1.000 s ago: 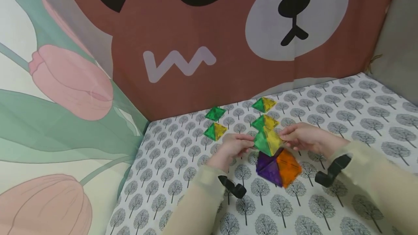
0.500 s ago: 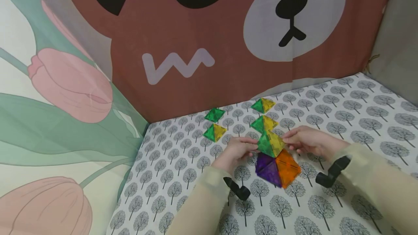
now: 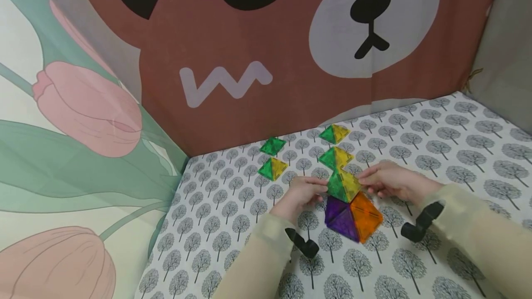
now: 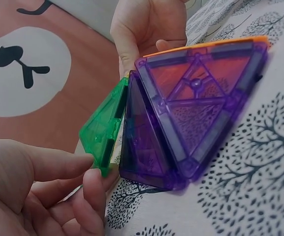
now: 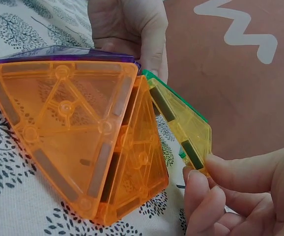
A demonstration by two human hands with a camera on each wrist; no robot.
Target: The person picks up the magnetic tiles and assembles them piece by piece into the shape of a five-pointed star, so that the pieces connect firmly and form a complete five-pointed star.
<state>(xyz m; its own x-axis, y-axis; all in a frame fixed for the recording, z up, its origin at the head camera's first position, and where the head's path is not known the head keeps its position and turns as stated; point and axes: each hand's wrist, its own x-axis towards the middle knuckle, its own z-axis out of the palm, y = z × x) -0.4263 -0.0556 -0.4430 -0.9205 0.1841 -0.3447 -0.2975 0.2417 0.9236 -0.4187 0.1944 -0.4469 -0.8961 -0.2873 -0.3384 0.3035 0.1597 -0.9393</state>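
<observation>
My left hand (image 3: 300, 196) pinches the green triangular magnetic tile (image 4: 99, 135) at its outer corner. On the other side, the yellow triangular magnetic tile (image 5: 185, 125) is pinched between thumb and fingers of my right hand (image 3: 392, 180). These two translucent tiles are joined edge to edge and slant up against a cluster of purple tiles (image 3: 341, 219) and orange tiles (image 3: 366, 218). In the left wrist view, the green tile's top corner meets the upper tip of the purple pieces. From the right wrist, the yellow tile's upper end is right at the orange pieces.
Behind the hands lie two more green-and-yellow tile pairs (image 3: 335, 134), one behind the other. Further left are another green-and-yellow pair (image 3: 272, 168) and an all-green piece (image 3: 272, 146). A tree-print cloth (image 3: 232, 225) covers the table, with a bear-patterned backdrop (image 3: 249, 36) behind.
Both hands have lowered the joined green and yellow tiles toward the viewer and slightly right, bringing them against the purple and orange cluster. The other tiles stay put.
</observation>
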